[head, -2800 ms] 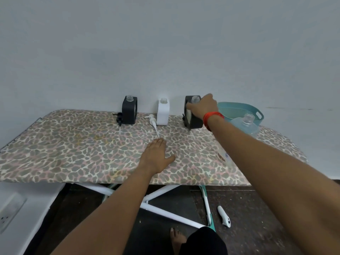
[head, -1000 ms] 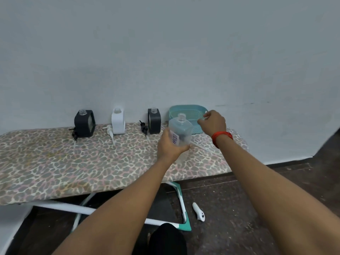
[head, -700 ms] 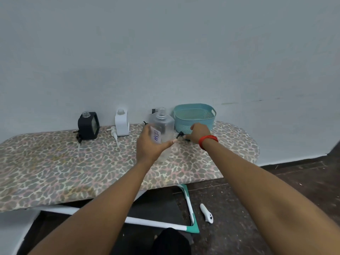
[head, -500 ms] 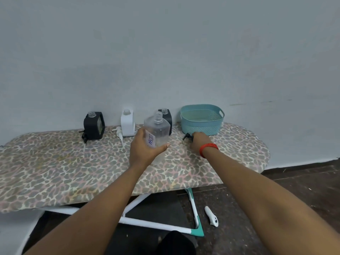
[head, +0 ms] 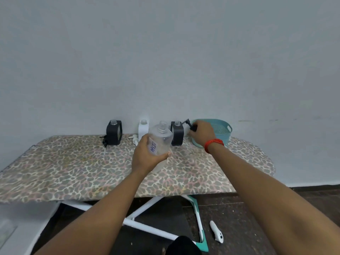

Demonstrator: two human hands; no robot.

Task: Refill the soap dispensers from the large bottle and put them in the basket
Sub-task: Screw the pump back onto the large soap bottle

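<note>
My left hand (head: 146, 156) grips the large clear bottle (head: 161, 138), open at the neck and labelled DISH, held above the board. My right hand (head: 202, 133) holds a black pump head (head: 189, 124) lifted just right of the right black dispenser (head: 177, 133), whose neck is uncapped. A white dispenser (head: 143, 128) and a left black dispenser (head: 114, 132) stand open along the wall. Their pump heads, one white (head: 135, 139) and one black (head: 104, 141), lie beside them. The teal basket (head: 223, 130) stands at the far right, partly behind my right hand.
Everything rests on an ironing board with a leopard-print cover (head: 73, 166), set against a grey wall. Its white and teal legs (head: 199, 223) stand on the dark floor below, where a small white object (head: 217, 233) lies.
My right hand has picked the black pump head up off the board and raised it beside the right black dispenser. My left hand has kept hold of the large bottle.
</note>
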